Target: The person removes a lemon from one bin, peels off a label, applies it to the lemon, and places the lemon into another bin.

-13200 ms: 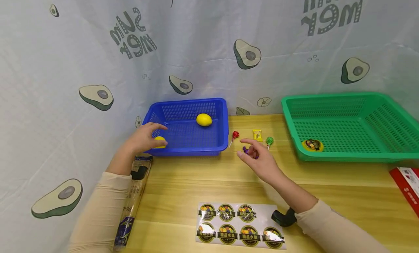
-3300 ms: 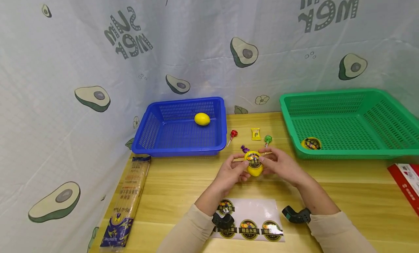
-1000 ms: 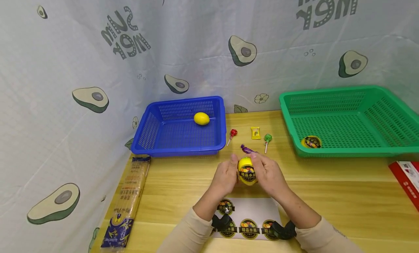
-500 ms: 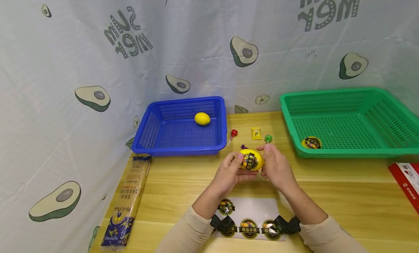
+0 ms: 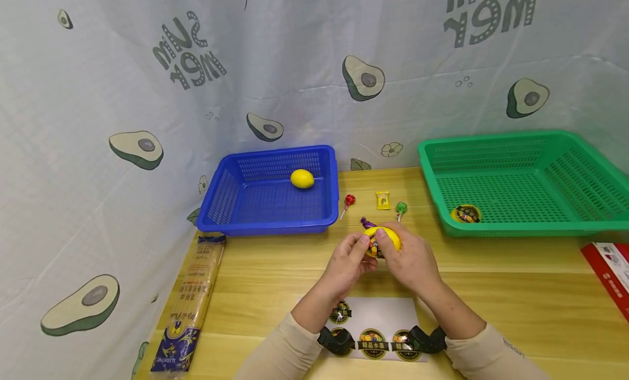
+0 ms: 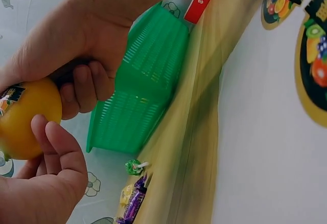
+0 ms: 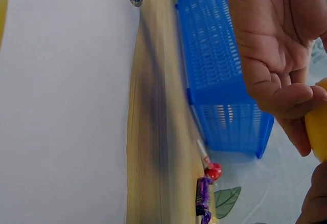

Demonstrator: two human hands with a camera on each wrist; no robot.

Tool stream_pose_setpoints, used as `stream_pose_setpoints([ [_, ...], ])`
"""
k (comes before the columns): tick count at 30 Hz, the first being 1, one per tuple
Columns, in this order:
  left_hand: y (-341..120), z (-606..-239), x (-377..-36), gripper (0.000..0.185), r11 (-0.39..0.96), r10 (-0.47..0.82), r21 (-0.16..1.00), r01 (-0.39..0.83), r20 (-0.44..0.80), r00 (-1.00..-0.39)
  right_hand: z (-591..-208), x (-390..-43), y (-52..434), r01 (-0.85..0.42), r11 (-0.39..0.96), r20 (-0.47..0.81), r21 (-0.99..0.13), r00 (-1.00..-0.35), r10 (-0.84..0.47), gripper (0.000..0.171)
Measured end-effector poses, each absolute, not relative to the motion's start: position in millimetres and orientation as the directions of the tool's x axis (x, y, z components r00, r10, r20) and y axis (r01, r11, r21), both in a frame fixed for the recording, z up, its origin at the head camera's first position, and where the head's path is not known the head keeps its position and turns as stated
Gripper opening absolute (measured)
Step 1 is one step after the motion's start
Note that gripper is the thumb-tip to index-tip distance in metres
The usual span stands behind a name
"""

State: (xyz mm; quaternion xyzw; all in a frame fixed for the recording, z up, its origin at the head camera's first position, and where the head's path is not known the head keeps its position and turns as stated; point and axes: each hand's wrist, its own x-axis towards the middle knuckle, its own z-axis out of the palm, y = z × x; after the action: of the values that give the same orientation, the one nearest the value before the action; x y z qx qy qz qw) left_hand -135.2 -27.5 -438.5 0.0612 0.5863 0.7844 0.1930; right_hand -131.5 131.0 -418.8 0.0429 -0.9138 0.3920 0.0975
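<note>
A yellow lemon (image 5: 391, 237) with a round black fruit sticker on it is held between both hands, just above the table. My left hand (image 5: 344, 265) grips its left end, thumb on the sticker side. My right hand (image 5: 414, 260) wraps the right end, its thumb pressed across the sticker, partly hiding it. In the left wrist view the lemon (image 6: 38, 114) shows a corner of the sticker. Below the hands lies a white sticker sheet (image 5: 388, 312) with several round stickers. One plain lemon (image 5: 302, 178) sits in the blue basket (image 5: 265, 227); a stickered lemon (image 5: 466, 213) lies in the green basket (image 5: 530, 227).
Behind the hands lie a red lollipop (image 5: 349, 200), a yellow wrapped candy (image 5: 383, 200), a green lollipop (image 5: 401, 207) and a purple wrapped candy (image 5: 366, 223). A spaghetti pack (image 5: 189, 303) lies at the left edge, a red box (image 5: 609, 276) at the right.
The left hand took a lemon from the blue basket; it now bears a sticker, and the sheet has fewer stickers. In the last second the hands turned the lemon and the right thumb came over its sticker.
</note>
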Motion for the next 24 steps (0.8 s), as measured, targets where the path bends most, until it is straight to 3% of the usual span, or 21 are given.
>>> stream_pose_setpoints([
  [9, -32, -442, -137, 0.043, -0.052, 0.381, 0.996, -0.067, -0.042, -0.924, -422, -130, 133, -0.244, 0.690, 0.338, -0.682, -0.941, 0.001, 0.036],
  [13, -35, -439, -137, 0.043, 0.002, 0.392, 1.000, 0.010, 0.008, -0.920, -422, -130, 133, -0.224, 0.676, 0.316, -0.702, -0.949, 0.014, 0.042],
  [19, -41, -433, -136, 0.039, 0.117, 0.412, 0.949, 0.292, 0.221, -0.884, -420, -131, 133, -0.184, 0.667, 0.271, -0.721, -0.962, 0.027, 0.049],
  [24, -45, -429, -137, 0.051, 0.177, 0.445, 0.931, 0.319, 0.213, -0.870, -419, -130, 133, -0.171, 0.641, 0.231, -0.748, -0.973, 0.010, 0.054],
])
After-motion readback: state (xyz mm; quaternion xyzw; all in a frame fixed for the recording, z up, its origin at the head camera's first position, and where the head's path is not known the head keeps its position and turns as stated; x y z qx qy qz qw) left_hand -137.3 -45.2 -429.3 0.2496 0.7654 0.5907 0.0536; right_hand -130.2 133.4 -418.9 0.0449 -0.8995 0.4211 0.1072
